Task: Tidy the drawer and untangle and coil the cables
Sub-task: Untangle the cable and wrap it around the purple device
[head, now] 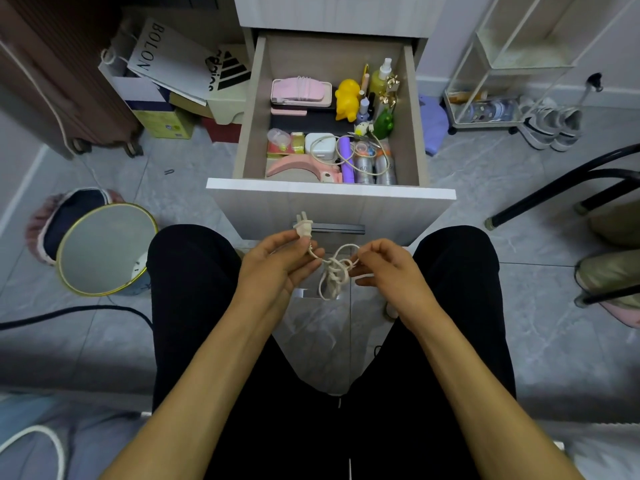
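The drawer [221, 184] stands pulled open in front of me, packed with small items. A knotted white cable [334, 271] hangs between my knees, below the drawer front. My left hand [277, 263] pinches that cable just under its two-pin plug [304, 229], which points up. My right hand [386, 268] pinches a loop at the right side of the knot. Inside the drawer, a second thin white cable [349, 161] lies loose over a white charger block [320, 144] and silver spray cans [375, 169].
The drawer also holds a pink case [300, 92], a yellow duck toy [347, 99], bottles and a pink curved device [301, 168]. A gold-rimmed bin [104, 249] stands on the floor at left, boxes and bags behind it. A wire shelf and shoes are at right.
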